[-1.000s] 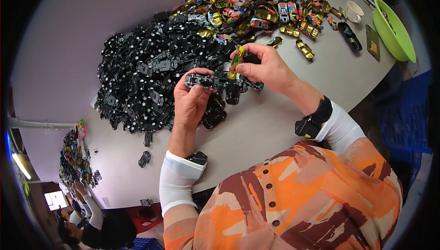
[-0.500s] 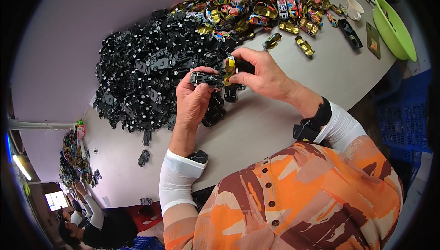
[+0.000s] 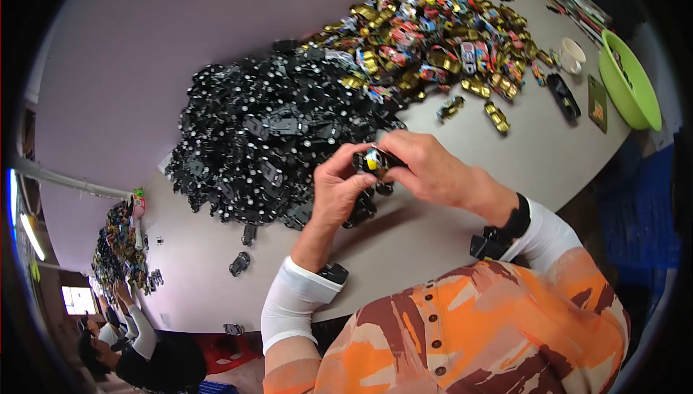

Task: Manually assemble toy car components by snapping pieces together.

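Two hands meet above a pale table (image 3: 462,199), pinching a small toy car (image 3: 372,160) between them. The left hand (image 3: 338,190) closes thumb and fingers on the car's left end; the right hand (image 3: 427,170) grips its right end, fingers curled over the top. The car, black with a yellow patch showing, is held clear of the table, just at the near edge of a large heap of black chassis parts (image 3: 274,134). Farther off and to the right lies a heap of coloured car bodies (image 3: 440,33), gold, red and blue, with two loose gold ones (image 3: 497,116) lying apart on the table. At the far right stand a green bowl (image 3: 632,80), a white cup (image 3: 573,53) and a dark flat case (image 3: 598,102). Both forearms wear white sleeves, the right wrist a black band (image 3: 505,229). At the lower left, another person (image 3: 133,343) works at a second table.
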Motion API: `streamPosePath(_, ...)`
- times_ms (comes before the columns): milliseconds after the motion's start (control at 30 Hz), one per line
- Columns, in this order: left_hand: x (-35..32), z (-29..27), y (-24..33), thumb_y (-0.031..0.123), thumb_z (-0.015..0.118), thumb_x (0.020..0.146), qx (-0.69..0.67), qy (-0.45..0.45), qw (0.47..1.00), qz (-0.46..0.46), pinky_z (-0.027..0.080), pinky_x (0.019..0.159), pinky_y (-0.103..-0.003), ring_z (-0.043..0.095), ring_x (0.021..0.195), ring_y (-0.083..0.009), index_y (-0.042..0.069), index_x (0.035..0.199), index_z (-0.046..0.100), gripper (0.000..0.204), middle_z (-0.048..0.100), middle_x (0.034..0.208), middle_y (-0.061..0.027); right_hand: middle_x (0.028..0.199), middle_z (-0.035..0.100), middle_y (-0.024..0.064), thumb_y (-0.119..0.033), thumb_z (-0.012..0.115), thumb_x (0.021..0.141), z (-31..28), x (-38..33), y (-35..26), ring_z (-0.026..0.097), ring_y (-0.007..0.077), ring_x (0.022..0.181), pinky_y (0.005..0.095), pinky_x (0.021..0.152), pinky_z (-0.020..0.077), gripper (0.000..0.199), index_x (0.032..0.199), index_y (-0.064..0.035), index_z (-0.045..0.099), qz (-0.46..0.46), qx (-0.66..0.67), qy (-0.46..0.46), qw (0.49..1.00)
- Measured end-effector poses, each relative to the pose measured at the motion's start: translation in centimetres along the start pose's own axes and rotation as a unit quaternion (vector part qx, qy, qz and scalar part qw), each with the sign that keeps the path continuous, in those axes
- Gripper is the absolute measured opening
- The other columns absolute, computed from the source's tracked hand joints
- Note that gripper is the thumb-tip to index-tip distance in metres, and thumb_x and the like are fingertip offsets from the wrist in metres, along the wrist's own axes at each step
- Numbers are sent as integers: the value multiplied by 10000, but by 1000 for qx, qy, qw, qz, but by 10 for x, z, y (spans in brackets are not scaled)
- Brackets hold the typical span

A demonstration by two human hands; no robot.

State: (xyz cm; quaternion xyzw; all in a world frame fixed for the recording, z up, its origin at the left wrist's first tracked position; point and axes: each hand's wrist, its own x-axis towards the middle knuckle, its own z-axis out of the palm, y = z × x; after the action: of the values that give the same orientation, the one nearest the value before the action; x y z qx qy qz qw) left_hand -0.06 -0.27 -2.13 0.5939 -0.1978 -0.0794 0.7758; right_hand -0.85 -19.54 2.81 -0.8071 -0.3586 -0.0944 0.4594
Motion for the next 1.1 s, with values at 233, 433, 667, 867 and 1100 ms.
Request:
streamPosePath(233, 0, 3, -1, 102, 760, 712, -34, -13, 999, 28, 431, 787, -224, 517, 900, -107, -19, 1125, 597, 460, 524, 983, -19, 856, 566, 188, 20, 636, 715, 0, 3, -11, 558, 378, 795, 423, 681, 453, 342, 1037, 25, 517, 17, 13, -12, 1000)
streamPosePath(433, 2, 1, 2, 122, 752, 729, -35, -26, 998, 37, 441, 762, -228, 518, 870, -109, -34, 1056, 610, 389, 518, 952, -29, 890, 613, 142, 72, 649, 692, 1, 4, -8, 603, 318, 772, 365, 675, 490, 459, 1121, -53, 546, 6, 7, 3, 1000)
streamPosePath(667, 2, 9, 10, 48, 739, 717, 51, -20, 996, 69, 490, 673, -221, 539, 819, -109, -49, 1017, 619, 337, 534, 916, -45, 885, 622, 131, 105, 623, 684, -4, 2, -10, 613, 297, 766, 353, 651, 502, 506, 1150, -81, 549, 25, 4, -36, 999)
streamPosePath(867, -3, 18, 32, -35, 682, 728, -22, 66, 995, -68, 537, 567, -245, 615, 749, -146, -37, 1088, 574, 376, 523, 907, -48, 845, 626, 170, 13, 624, 759, 3, 9, -7, 626, 260, 706, 327, 582, 483, 383, 1113, -50, 489, 59, 121, -20, 991)
streamPosePath(1100, 3, 21, 18, -29, 681, 731, -50, 55, 991, -112, 521, 466, -238, 597, 583, -140, 6, 865, 505, 223, 527, 1008, -102, 858, 628, 74, 7, 604, 793, 5, -15, 3, 581, 87, 722, 233, 624, 472, 251, 1030, 14, 520, 236, 243, -36, 940)
